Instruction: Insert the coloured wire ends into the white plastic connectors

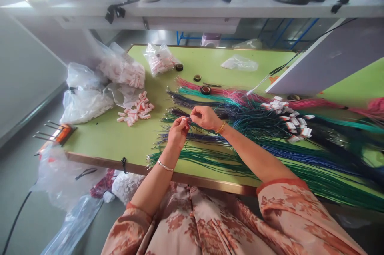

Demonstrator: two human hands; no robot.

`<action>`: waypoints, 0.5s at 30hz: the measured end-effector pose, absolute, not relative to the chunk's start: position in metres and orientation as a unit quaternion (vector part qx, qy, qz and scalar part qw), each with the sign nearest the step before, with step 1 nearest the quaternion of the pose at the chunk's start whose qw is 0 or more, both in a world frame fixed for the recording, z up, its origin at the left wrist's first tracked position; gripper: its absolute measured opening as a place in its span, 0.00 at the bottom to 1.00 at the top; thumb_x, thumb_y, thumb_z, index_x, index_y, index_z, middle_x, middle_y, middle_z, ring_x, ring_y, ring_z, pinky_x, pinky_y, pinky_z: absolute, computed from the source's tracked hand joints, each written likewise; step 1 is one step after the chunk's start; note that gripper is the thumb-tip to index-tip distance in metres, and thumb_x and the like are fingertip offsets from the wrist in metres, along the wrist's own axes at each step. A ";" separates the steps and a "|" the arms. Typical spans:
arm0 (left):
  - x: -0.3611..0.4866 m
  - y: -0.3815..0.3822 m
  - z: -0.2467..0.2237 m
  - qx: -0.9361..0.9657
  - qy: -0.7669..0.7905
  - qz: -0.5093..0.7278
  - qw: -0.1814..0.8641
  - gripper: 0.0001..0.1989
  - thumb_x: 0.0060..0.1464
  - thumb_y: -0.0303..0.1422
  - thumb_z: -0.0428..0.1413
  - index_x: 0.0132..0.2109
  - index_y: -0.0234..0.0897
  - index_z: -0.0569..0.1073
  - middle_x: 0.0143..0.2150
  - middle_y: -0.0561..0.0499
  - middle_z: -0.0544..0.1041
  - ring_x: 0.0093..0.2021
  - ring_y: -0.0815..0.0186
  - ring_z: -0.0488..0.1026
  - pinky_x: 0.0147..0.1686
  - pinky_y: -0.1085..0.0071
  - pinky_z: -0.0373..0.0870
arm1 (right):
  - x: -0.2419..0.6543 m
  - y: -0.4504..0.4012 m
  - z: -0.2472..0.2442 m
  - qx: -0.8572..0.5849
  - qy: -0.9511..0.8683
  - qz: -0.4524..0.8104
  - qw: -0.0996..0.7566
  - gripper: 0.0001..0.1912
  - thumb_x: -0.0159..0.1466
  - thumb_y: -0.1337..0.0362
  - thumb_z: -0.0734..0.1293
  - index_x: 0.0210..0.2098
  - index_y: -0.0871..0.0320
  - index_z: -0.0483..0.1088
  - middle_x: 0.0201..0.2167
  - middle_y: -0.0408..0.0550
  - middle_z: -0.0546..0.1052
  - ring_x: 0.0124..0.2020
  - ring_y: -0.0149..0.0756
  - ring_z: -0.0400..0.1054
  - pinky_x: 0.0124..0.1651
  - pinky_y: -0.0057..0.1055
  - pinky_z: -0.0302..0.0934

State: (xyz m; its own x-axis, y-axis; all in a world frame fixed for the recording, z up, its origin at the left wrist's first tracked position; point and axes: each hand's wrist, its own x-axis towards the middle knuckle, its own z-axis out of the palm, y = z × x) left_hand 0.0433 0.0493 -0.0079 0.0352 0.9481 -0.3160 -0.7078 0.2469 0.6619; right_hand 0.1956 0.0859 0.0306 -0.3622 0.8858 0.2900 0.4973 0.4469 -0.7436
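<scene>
Centrally, the left hand (177,132) pinches a small white connector (183,119) while the right hand (205,117) grips a thin wire (210,130) at it, above the wire bundles (270,143) on the green table (105,139). Loose connectors (135,112) lie at 9 o'clock, bags (120,69) at 10, tape rolls (205,89) at 12, wired connectors (292,121) at 3.

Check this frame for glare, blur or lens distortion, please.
Head view: strong washed-out glare top left across the shelf; wide-angle bending curves the table edge; left hand, right hand and the wires are reasonably sharp; soft daylight, faint shadows.
</scene>
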 end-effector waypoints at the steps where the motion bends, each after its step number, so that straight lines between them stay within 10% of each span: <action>1: 0.043 0.049 -0.008 0.164 0.365 0.592 0.700 0.13 0.42 0.29 0.68 0.36 0.35 0.75 0.32 0.54 0.75 0.28 0.77 0.68 0.31 0.77 0.65 | 0.196 0.084 0.030 -0.452 -0.779 0.269 0.341 0.08 0.57 0.61 0.64 0.27 0.59 0.70 0.23 0.44 0.73 0.24 0.29 0.62 0.29 0.26 0.54; 15: 0.045 0.047 -0.003 0.181 0.377 0.582 0.697 0.14 0.41 0.29 0.69 0.36 0.35 0.75 0.31 0.54 0.76 0.28 0.76 0.69 0.31 0.78 0.66 | 0.196 0.079 0.017 -0.486 -0.771 0.244 0.332 0.10 0.60 0.61 0.62 0.27 0.59 0.70 0.22 0.44 0.73 0.23 0.29 0.59 0.29 0.26 0.51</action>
